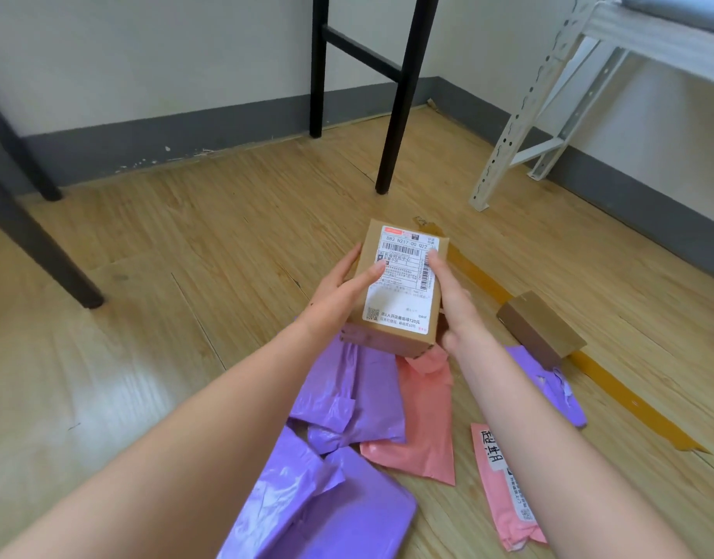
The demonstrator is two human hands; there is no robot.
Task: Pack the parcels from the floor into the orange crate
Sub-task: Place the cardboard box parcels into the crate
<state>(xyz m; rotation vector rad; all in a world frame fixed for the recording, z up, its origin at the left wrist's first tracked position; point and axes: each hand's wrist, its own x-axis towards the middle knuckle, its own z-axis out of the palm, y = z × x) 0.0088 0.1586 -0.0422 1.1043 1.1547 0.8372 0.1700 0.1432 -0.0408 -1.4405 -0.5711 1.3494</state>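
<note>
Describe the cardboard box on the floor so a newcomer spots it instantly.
From the white metal rack at right, follow the brown tape strip nearer. The cardboard box sits on it, beside a purple mailer. Unlike the hand-held box, it shows no label.

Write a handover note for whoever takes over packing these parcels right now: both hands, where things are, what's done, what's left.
Left grip and right grip: together they hold the labelled cardboard box, one on each side, above the mailers.
On the floor: a plain cardboard box, purple mailers and two pink mailers.
Orange crate: not in view, so nothing can be confirmed as packed.
Left to do: put this box in the crate, then everything on the floor.
</note>
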